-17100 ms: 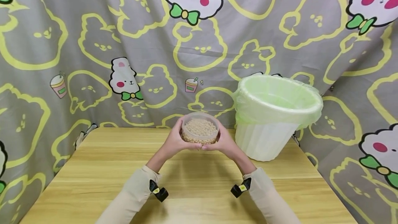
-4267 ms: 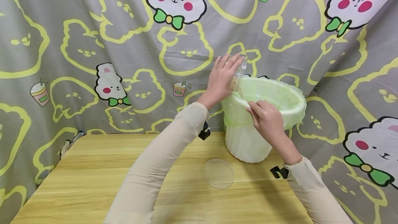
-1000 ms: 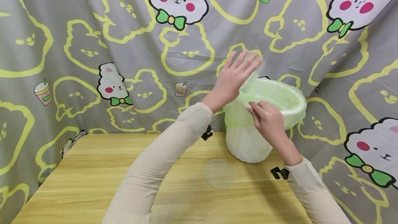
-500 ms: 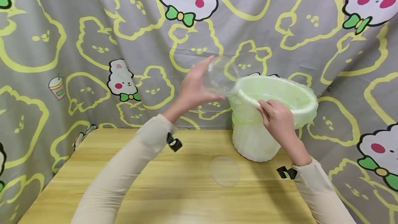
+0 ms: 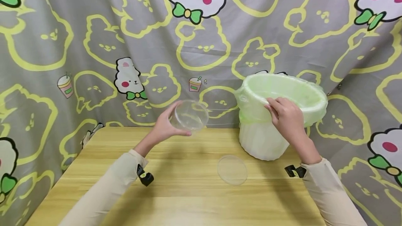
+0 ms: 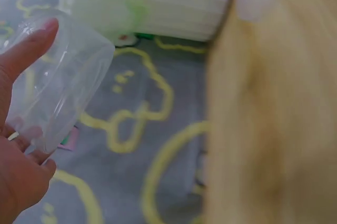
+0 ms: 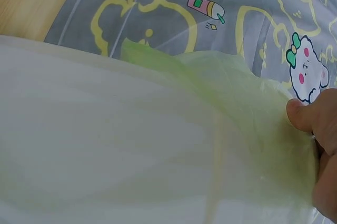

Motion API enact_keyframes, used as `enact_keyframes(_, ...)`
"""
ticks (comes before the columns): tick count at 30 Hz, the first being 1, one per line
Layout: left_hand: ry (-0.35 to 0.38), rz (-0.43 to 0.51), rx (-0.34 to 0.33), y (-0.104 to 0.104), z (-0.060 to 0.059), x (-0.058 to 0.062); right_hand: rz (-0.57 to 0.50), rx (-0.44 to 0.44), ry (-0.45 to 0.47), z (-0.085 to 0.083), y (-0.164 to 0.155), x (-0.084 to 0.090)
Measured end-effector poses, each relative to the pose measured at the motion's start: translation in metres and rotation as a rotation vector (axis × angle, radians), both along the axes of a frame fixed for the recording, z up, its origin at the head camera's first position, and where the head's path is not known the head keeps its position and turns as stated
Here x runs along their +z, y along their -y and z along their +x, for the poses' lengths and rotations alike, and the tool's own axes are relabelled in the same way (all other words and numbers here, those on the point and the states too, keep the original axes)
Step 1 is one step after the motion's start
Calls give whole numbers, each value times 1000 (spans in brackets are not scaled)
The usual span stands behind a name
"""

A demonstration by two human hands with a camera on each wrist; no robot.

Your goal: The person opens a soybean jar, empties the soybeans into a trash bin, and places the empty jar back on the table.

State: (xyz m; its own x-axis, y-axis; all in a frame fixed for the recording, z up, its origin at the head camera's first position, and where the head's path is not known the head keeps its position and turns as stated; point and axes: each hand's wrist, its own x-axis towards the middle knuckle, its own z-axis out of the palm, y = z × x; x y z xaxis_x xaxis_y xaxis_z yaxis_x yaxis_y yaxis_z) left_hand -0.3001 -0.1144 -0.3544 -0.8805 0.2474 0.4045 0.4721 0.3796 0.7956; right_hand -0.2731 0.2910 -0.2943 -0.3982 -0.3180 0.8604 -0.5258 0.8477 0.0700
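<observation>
My left hand [image 5: 164,125] grips a clear round plastic container [image 5: 192,115] from its left side, tilted above the table, and nothing shows inside it. In the left wrist view the thumb and fingers [image 6: 29,47] wrap the see-through container [image 6: 68,71]. My right hand [image 5: 286,118] pinches the near rim of a white trash can [image 5: 262,140], over its pale green bag [image 5: 254,109]. The right wrist view has the thumb [image 7: 303,114] on the bag-covered rim. A clear round lid [image 5: 232,170] lies flat on the table, between the hands and in front of the can.
The wooden table [image 5: 176,205] runs back to a grey patterned curtain [image 5: 213,62]. The trash can stands upright at the table's back right, its bag folded over the rim. A black camera band sits on each wrist.
Earlier, the container held pale beans, which were tipped into the can. In the last second my left hand brought the emptied container left and down, away from the can. The right hand stayed on the rim.
</observation>
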Motion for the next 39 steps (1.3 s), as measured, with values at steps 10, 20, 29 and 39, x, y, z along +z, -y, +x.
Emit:
enact_keyframes(10, 163, 33, -101, 12, 11, -70, -25, -18, 32, -2, -3, -3)
enact_keyframes(20, 296, -45, -161, 27, 16, -111, -32, -28, 27, -2, -4, -3)
enact_keyframes(29, 399, 26, -211, 37, 19, -127, -32, -18, 18, 0, -5, -3)
enact_keyframes(39, 434, 16, -223, 46, 20, -134, -26, -13, 11, 1, -5, -3)
